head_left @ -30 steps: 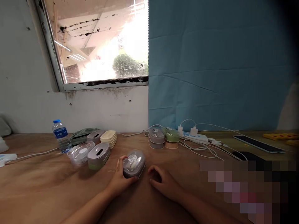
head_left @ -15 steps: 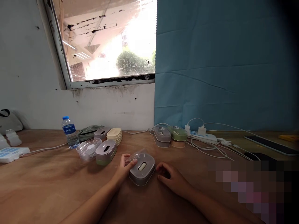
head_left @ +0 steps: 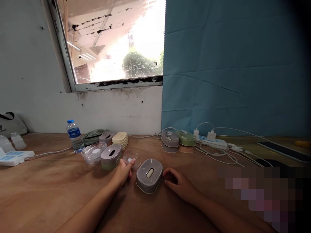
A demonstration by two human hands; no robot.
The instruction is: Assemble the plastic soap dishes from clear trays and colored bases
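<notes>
My left hand (head_left: pixel 123 173) pinches a clear round plastic lid (head_left: pixel 134 156) with a white spot on it, tilted up off the table. To its right, in front of me, stands a grey lidded box (head_left: pixel 149 176) with a pale insert in the slot of its top. Beside the box's right side rests my right hand (head_left: pixel 178 183), its fingers loosely curled with a gap to the thumb and nothing in them. Behind my left hand is a mauve-topped box with a green base (head_left: pixel 111 157). Left of that box lie clear plastic lids or tubs (head_left: pixel 91 153).
At the back stand a water bottle (head_left: pixel 74 137), a stack of cream lids (head_left: pixel 120 139), another mauve box (head_left: pixel 106 137), and stacked grey (head_left: pixel 169 140) and green (head_left: pixel 186 139) boxes. On the right lie a power strip (head_left: pixel 213 142), white cables (head_left: pixel 218 155) and a phone (head_left: pixel 283 151).
My left hand has moved left with the clear lid, away from the top of the grey box. The box and my right hand have stayed nearly still.
</notes>
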